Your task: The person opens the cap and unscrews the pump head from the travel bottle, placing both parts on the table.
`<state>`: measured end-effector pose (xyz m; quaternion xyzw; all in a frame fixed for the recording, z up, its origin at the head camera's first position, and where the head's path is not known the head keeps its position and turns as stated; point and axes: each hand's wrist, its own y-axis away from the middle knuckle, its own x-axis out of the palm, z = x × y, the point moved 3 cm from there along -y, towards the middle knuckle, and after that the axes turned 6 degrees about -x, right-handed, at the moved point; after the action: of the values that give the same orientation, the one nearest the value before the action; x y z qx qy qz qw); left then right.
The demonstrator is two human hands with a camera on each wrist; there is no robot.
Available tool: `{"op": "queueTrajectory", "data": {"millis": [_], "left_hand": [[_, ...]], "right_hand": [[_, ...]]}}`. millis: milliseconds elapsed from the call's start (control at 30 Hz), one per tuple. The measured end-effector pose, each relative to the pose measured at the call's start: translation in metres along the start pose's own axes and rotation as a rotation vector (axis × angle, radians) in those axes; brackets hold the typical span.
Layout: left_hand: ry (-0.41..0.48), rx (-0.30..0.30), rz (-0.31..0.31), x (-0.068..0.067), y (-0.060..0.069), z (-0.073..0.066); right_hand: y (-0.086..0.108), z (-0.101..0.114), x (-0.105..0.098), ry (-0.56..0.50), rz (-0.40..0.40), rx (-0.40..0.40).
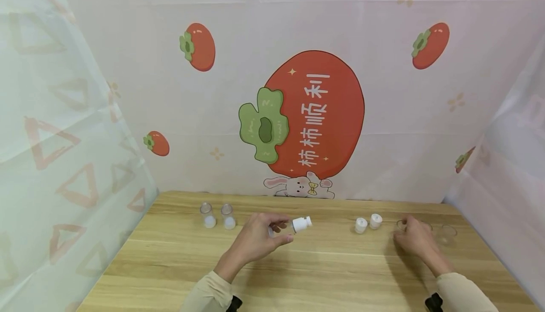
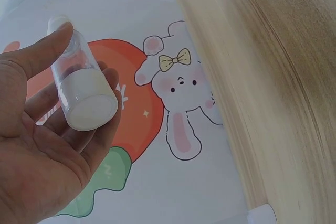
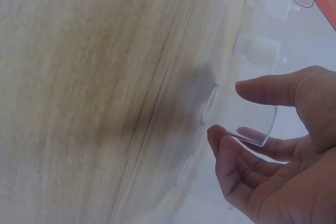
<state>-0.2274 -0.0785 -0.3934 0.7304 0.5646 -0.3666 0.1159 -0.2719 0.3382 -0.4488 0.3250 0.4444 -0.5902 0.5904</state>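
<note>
My left hand (image 1: 259,237) grips a small clear bottle (image 2: 88,90) above the table, tilted, with its white pump top (image 1: 300,224) pointing right. A white piston shows inside the bottle's base in the left wrist view. At the right, my right hand (image 1: 418,241) has thumb and curled fingers around a clear cylindrical cap (image 3: 239,114) at the tabletop. Beside that hand stands another clear cap (image 1: 448,232). Two white pump tops (image 1: 361,226) stand left of my right hand.
Two clear bottles (image 1: 207,213) with white pieces in their bases stand at the table's back left. The wooden table (image 1: 323,269) meets a printed cloth backdrop (image 1: 234,174) along its rear edge, with cloth on both sides too.
</note>
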Motion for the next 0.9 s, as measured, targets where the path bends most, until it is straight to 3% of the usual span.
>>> {"op": "queueTrajectory", "data": {"millis": [333, 633, 900], "left_hand": [[0.014, 0.001, -0.001, 0.001, 0.000, -0.001], [-0.014, 0.011, 0.017, 0.009, 0.002, -0.002], [-0.065, 0.026, 0.035, 0.017, 0.003, -0.007]], "right_hand": [[0.004, 0.008, -0.007, 0.019, 0.008, 0.048], [0.010, 0.037, -0.017, 0.128, -0.068, -0.022], [0.009, 0.066, -0.017, 0.016, -0.042, -0.065]]}}
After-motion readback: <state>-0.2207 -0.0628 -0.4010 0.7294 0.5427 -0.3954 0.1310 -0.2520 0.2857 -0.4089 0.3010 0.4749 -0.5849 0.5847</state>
